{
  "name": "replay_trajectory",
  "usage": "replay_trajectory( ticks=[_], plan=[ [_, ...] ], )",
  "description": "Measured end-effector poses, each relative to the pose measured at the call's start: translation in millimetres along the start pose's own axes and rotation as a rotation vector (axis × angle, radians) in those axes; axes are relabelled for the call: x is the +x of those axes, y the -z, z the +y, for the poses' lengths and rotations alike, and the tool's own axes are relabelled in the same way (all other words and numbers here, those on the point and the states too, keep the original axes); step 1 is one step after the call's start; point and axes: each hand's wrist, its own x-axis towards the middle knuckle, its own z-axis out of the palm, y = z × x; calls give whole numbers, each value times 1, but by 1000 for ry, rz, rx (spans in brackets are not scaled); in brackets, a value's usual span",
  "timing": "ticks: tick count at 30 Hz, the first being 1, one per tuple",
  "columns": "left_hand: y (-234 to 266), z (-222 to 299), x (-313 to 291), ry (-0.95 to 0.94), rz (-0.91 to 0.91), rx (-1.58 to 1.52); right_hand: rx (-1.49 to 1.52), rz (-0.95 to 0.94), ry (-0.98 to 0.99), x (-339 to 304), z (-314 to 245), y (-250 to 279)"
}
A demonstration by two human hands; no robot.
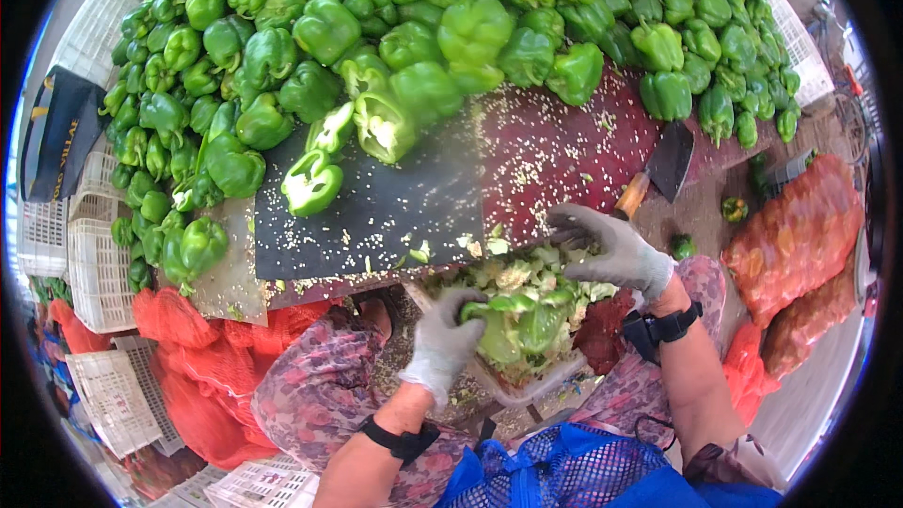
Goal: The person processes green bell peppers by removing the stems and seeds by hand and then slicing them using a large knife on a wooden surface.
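Note:
My left hand (444, 346), in a pale glove, has its fingers closed on the edge of a cut green bell pepper (503, 334) over a white bin. The bin (541, 388) sits between my knees, full of pale cores and green scraps (513, 277). My right hand (621, 252), also gloved, is over the bin's far right side, fingers apart, with nothing visible in it. Beyond it, a broad-bladed knife (672, 162) with a wooden handle lies on the table's right side. Cut pepper pieces (313, 182) rest on the dark mat (376, 226), among scattered seeds.
Whole green bell peppers (324, 28) are heaped across the table's far side and down its left. Red mesh sacks (202, 386) and white plastic crates (99, 273) stand at the left. Filled orange-red net sacks (795, 235) lie at the right. Reddish board (564, 146) adjoins the mat.

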Motion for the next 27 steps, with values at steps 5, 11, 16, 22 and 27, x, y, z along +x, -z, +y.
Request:
replay_trajectory(
  ticks=[5,11,16,22,27],
  plan=[
    [-17,6,-2,-216,-199,299,253,294,28,31,7,-18],
    [-8,17,0,-295,-133,211,-511,327,341,88,-41,-50],
    [8,25,7,-251,60,161,-1227,245,659,173,-79,-85],
    [21,22,12,-223,158,54,-1589,40,440,223,-104,-101],
    [31,26,16,-186,186,-143,-1575,173,550,211,-105,-96]
  ],
)
